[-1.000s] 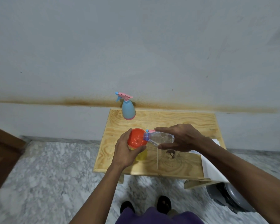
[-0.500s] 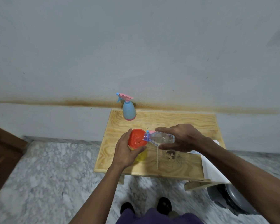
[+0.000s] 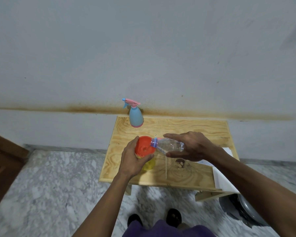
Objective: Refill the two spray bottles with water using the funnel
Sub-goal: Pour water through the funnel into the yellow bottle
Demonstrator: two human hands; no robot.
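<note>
Left hand (image 3: pixel 132 161) grips the yellow bottle (image 3: pixel 149 165), steadying the funnel (image 3: pixel 144 147); right hand (image 3: pixel 193 146) clasps the tipped water bottle (image 3: pixel 170 145) over it.

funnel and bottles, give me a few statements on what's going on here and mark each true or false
1. The right hand holds a clear plastic bottle tipped on its side, its mouth over the red funnel. True.
2. The left hand lies flat on the table. False: it grips the funnel and the top of the yellow bottle under it.
3. The blue spray bottle stands upright at the far edge of the table with its pink sprayer on. True.
4. The funnel sits in the blue spray bottle. False: it sits over the yellow bottle, near the table's front.
5. The clear plastic bottle has its cap on. False: its mouth is open, with only a blue ring round the neck.
</note>
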